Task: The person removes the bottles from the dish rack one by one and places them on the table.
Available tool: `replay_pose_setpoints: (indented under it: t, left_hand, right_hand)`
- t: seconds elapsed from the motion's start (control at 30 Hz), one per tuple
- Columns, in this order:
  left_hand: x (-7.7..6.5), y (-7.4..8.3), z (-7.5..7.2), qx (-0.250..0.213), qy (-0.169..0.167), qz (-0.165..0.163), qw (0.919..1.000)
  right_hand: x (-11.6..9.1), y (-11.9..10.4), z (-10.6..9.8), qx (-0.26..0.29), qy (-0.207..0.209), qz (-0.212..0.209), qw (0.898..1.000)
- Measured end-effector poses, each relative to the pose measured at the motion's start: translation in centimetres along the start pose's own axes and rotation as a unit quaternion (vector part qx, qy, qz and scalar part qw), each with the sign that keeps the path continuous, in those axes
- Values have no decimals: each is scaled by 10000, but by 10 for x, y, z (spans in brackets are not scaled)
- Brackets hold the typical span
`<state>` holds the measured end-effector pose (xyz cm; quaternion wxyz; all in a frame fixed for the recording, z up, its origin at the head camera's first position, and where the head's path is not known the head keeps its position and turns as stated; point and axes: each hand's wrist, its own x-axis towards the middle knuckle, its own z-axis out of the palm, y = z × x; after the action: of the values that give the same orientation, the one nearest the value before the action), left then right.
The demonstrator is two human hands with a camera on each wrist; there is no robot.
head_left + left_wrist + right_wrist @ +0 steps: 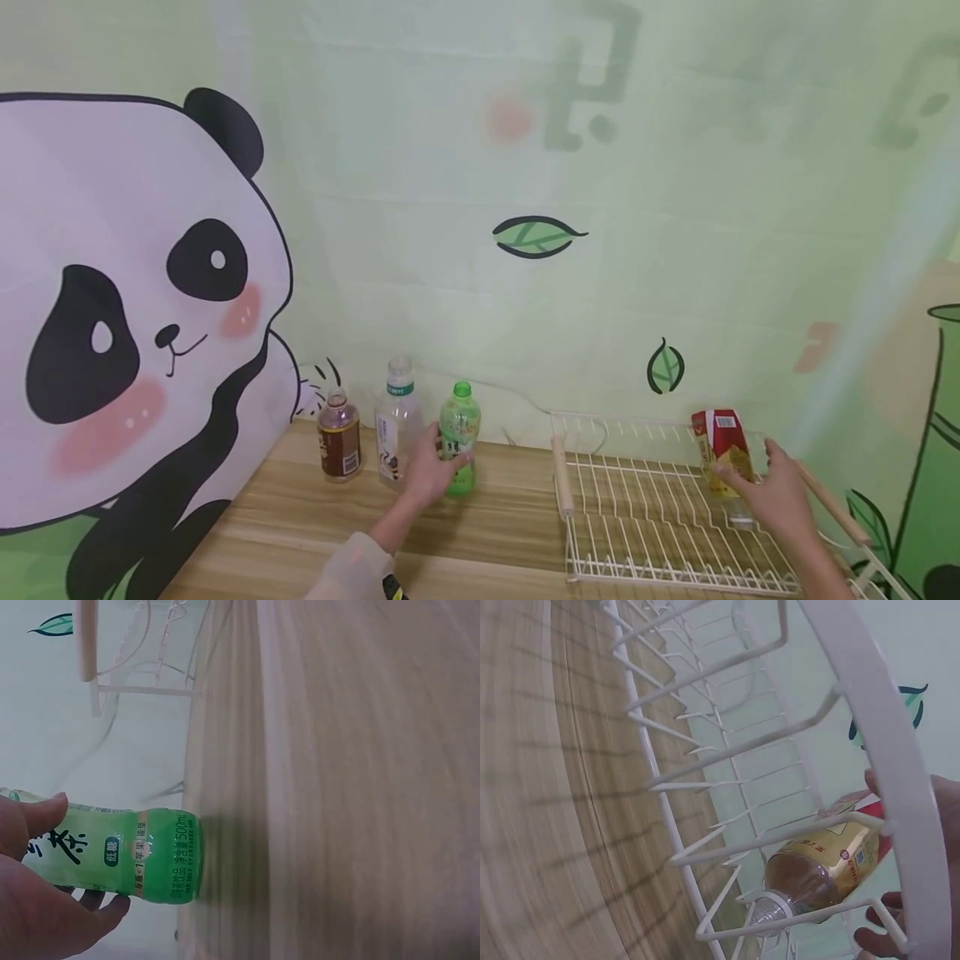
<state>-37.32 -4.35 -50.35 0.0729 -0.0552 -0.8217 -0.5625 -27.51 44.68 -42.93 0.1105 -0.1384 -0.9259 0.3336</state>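
In the head view, my left hand (431, 475) grips a green tea bottle (460, 417) around its middle. The left wrist view has the thumb on the label of this green bottle (161, 855) and the fingers on its other side, with its base at the tabletop. On the white wire rack (637, 500), a bottle with a red and gold label (723, 442) leans neck down. My right hand (780, 496) is spread around that bottle, thumb and fingers apart; in the right wrist view, a gap shows between the fingers and the bottle (817, 862).
Left of the green bottle stand a clear bottle (397, 417) with a teal neck band and a brown-labelled bottle (340, 442). The rack has wooden handles (562, 475) on both sides. Behind the wooden table (480, 550) hangs a panda-printed backdrop (420, 208).
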Motion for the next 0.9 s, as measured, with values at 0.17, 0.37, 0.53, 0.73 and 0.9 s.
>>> replay_pose_setpoints:
  t: [0.17, 0.37, 0.53, 0.73, 0.9]
  left_hand:
    - [1, 0, 3, 67, -55, 89, 9999]
    - [2, -3, 2, 194, -157, 117, 9996]
    - [4, -11, 2, 307, -219, 206, 9991]
    - [3, -13, 2, 325, -228, 277, 9988]
    - [2, -16, 3, 318, -214, 326, 9987]
  right_hand:
    - [6, 3, 2, -77, -192, 248, 9995]
    - [10, 16, 7, -339, -483, 249, 9979]
    - [8, 26, 13, -383, -556, 33, 9977]
    - [6, 28, 15, -376, -415, -130, 9983]
    - [7, 30, 15, -527, -461, -222, 9973]
